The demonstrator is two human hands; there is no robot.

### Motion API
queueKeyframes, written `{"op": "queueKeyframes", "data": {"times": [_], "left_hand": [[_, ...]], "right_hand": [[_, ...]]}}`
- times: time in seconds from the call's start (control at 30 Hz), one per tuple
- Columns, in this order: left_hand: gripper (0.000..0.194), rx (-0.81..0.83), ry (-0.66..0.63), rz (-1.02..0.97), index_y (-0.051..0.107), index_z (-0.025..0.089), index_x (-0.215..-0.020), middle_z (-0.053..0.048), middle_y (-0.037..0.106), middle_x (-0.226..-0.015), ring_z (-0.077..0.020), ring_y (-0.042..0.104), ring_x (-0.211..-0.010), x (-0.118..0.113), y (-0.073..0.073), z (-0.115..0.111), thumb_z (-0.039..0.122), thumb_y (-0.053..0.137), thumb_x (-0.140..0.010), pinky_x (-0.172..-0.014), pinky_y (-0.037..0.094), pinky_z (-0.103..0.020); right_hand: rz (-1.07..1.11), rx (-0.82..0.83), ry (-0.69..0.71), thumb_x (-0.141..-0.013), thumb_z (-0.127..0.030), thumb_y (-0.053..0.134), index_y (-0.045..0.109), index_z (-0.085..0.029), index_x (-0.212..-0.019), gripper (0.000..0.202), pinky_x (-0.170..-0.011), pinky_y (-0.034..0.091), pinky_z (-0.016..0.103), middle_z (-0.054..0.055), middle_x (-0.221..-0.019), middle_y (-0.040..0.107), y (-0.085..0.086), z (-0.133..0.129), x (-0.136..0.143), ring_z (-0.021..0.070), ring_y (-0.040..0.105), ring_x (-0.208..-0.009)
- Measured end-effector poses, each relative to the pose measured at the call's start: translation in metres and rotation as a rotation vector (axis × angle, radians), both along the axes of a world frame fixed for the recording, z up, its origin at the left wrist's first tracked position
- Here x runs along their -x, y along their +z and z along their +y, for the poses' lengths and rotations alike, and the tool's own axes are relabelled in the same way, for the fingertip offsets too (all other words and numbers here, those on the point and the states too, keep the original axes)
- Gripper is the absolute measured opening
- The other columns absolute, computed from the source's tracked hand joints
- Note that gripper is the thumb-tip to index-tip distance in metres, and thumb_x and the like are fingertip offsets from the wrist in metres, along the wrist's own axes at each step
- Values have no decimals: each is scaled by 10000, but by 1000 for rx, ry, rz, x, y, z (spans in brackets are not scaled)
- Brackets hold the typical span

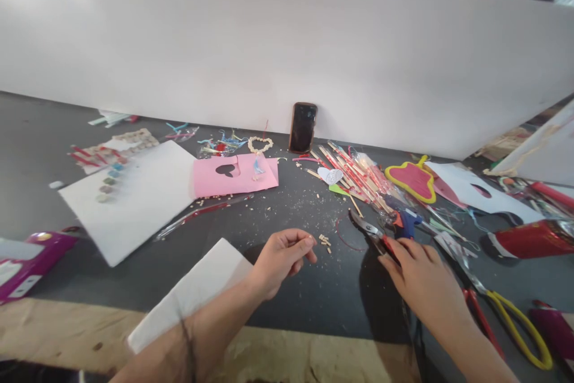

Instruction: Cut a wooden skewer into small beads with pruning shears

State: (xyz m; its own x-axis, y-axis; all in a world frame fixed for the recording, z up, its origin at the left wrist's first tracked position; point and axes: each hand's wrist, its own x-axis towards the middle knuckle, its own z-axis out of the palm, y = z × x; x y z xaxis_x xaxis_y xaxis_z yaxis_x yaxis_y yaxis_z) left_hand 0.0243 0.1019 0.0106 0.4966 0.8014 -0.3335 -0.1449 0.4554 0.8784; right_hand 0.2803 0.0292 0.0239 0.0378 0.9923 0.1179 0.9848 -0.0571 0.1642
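Note:
My left hand (284, 257) hovers above the dark table with thumb and forefinger pinched together. Whatever lies between those fingertips is too small to make out. Just right of it is a little pile of short cut wooden stick pieces (325, 242). My right hand (424, 278) lies over the red handles of pruning shears (370, 229), its fingers curled on them, and the blades point away toward the upper left. Near the blades a thin red string (343, 239) curves on the table.
A phone (304, 126) leans on the white partition (287, 42). Chopsticks in red wrappers (347, 171), a glue gun (406, 221), yellow-handled scissors (515, 323) and a red can (533, 239) lie right. Pink card (206, 177), white sheets (147, 192) and a bead heart (260, 145) lie left.

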Motion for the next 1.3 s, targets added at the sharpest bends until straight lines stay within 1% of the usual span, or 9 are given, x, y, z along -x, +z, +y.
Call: {"op": "queueKeyframes", "data": {"times": [0.17, 0.3, 0.37, 0.5, 0.6, 0.73, 0.87, 1.1, 1.3], "left_hand": [[279, 18, -3, -38, 584, 123, -774, -20, 615, -604, -21, 355, -382, -2, 0, -3, 401, 609, -755, -373, 211, -156], [277, 22, 28, -62, 582, 125, -775, -18, 611, -599, -20, 349, -376, -1, 0, -1, 399, 617, -745, -371, 202, -157], [276, 29, 41, -68, 579, 126, -769, -15, 606, -594, -21, 345, -373, 0, 0, 1, 398, 618, -743, -369, 200, -159], [272, 27, 47, -77, 581, 124, -769, -15, 605, -593, -24, 343, -374, 0, 1, 3, 392, 616, -744, -369, 200, -164], [274, 29, 47, -86, 579, 127, -767, -13, 606, -592, -25, 341, -375, 0, 2, 2, 396, 617, -740, -371, 200, -167], [296, 44, 55, -68, 575, 131, -759, -8, 610, -590, -23, 337, -374, 1, 5, 2, 419, 628, -722, -374, 200, -169], [305, 32, 49, -62, 579, 131, -769, -7, 612, -596, -22, 342, -373, 1, 4, 1, 427, 629, -718, -377, 207, -170], [286, 17, 25, -41, 576, 124, -786, -8, 603, -603, -19, 341, -373, -1, 1, -1, 402, 618, -735, -374, 206, -163], [302, 21, 19, -41, 575, 125, -783, -10, 603, -610, -21, 341, -377, -1, 0, 0, 419, 622, -729, -370, 198, -164]], "right_hand": [[295, 109, 123, -894, -248, 394, 566, -193, -1076, 256, -807, 445, 307, 82, -1087, 608, 20, 58, 32, 197, 580, -955], [308, 154, 124, -889, -253, 455, 578, -195, -1024, 192, -779, 456, 288, 56, -991, 641, 6, 121, 62, 170, 598, -900], [303, 186, 97, -889, -306, 480, 572, -172, -1043, 224, -765, 482, 330, 58, -1005, 622, -4, 146, 74, 165, 598, -872], [290, 228, 59, -870, -320, 522, 523, -168, -1140, 310, -782, 495, 398, 72, -1141, 555, -15, 170, 83, 188, 578, -939], [303, 247, 107, -872, -322, 518, 532, -166, -1125, 298, -780, 494, 393, 70, -1122, 565, -9, 160, 81, 183, 580, -929], [346, 260, 209, -890, -264, 459, 592, -192, -929, 155, -733, 451, 296, 19, -927, 629, 5, 122, 74, 143, 583, -825], [393, 284, 237, -858, -236, 455, 602, -210, -820, 154, -632, 391, 241, 14, -822, 644, 8, 86, 68, 134, 580, -722], [474, 256, 244, -866, -210, 389, 620, -205, -841, 233, -675, 405, 244, 35, -854, 673, -3, 72, 67, 151, 612, -782], [487, 136, 179, -873, -221, 359, 579, -210, -967, 240, -780, 424, 261, 38, -972, 661, 4, 57, 45, 155, 608, -888]]}}
